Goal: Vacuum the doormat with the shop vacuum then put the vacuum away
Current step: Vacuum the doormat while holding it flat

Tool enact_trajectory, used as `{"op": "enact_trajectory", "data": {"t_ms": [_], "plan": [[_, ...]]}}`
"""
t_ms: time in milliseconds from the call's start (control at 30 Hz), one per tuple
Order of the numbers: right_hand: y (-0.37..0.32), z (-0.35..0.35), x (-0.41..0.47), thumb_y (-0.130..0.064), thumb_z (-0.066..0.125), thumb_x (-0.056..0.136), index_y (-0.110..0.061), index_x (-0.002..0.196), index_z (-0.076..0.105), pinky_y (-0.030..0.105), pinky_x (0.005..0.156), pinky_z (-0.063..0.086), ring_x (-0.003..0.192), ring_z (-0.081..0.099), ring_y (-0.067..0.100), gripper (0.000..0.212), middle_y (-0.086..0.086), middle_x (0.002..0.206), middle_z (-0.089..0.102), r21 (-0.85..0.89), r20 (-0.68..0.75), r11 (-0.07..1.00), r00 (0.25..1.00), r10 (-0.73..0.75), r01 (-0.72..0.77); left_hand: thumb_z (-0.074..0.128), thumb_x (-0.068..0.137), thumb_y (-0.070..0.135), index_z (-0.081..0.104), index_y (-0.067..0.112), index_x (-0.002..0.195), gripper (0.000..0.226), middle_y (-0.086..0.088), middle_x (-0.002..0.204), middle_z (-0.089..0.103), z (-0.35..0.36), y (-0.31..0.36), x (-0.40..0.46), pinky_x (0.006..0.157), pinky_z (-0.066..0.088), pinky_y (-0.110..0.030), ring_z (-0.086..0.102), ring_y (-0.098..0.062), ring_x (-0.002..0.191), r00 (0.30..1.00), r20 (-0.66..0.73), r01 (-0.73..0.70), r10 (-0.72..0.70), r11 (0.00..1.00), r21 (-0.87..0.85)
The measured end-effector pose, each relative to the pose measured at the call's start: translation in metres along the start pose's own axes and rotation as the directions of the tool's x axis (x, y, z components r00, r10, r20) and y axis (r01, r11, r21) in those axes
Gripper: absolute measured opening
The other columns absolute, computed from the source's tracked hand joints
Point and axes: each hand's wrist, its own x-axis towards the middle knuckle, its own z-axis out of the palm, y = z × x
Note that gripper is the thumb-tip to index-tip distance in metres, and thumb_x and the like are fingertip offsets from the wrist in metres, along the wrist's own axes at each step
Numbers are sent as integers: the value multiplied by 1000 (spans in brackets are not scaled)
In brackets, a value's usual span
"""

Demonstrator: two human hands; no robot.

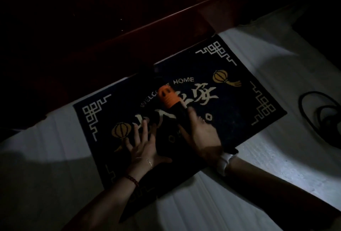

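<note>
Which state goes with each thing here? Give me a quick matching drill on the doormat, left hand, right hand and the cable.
Things:
1. doormat
2. left hand
3. right hand
4. black cable

States:
A. coiled on the pale floor, right of the mat
B. fingers spread, flat over the mat
C. wrapped round the dark vacuum tube behind its orange collar
D. lying flat before the dark door

Pairs: 1-D, 2-B, 3-C, 4-A
</note>
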Motion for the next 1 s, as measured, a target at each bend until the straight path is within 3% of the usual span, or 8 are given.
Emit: {"op": "enact_trajectory", "data": {"t_ms": [100,200,333,467,600,767,933,1000], "plan": [[-17,8,-6,-46,37,93,-21,142,14,34,78,46,95,60,29,60,11,116,57,-74,128,987,983,-130,140,65,70,58,3,29,146,102,7,156,-6,-8,-23,-1,113,9,-47,-6,-19,143,988,-138,-87,75,993,-80],[-8,-7,-1,-43,42,92,-20,139,21,35,78,49,93,61,27,57,11,116,59,5,43,996,995,-95,94,64,79,45,15,20,146,87,0,157,1,-10,-58,-9,116,12,-36,3,-18,144,968,-224,-140,110,982,-125],[9,-26,8,-40,46,91,-17,134,28,36,66,49,78,61,30,52,15,101,63,111,-136,990,986,98,-84,24,58,92,9,16,147,117,-11,156,-2,15,-94,-45,114,7,-49,-3,-26,144,942,-289,123,-172,976,-181],[-9,-4,-1,-40,46,90,-16,136,24,40,69,50,84,61,34,56,17,105,62,82,-55,996,998,22,-18,-4,32,100,12,9,146,147,-12,156,4,28,-108,-56,114,9,-46,1,-23,144,951,-224,155,-212,956,-249],[-37,24,-15,-40,44,91,-16,140,18,39,76,48,92,61,34,60,16,112,61,62,86,994,991,-99,94,4,23,101,4,10,146,153,-10,156,-5,24,-114,-55,115,4,-41,-9,-20,143,973,-172,119,-156,971,-209],[-59,43,-25,-41,46,92,-16,141,20,36,79,47,96,61,32,61,16,111,62,103,175,976,962,-210,194,65,58,71,-2,14,147,125,-6,156,-11,21,-120,-59,113,4,-50,-11,-19,144,987,-126,82,-102,985,-154],[-69,54,-40,-50,41,84,-9,125,49,26,50,51,56,65,23,59,9,68,68,-27,34,923,923,-382,383,29,30,90,-1,16,146,141,-5,156,-12,21,-120,-60,114,1,-51,-12,-19,143,986,-131,88,-107,986,-143],[-70,45,-36,-46,44,89,-13,132,38,34,64,54,74,66,27,54,12,87,69,48,106,944,938,-329,325,19,23,97,1,16,147,149,-4,156,-12,24,-121,-62,114,-1,-50,-11,-19,143,983,-151,81,-105,985,-155]]}}
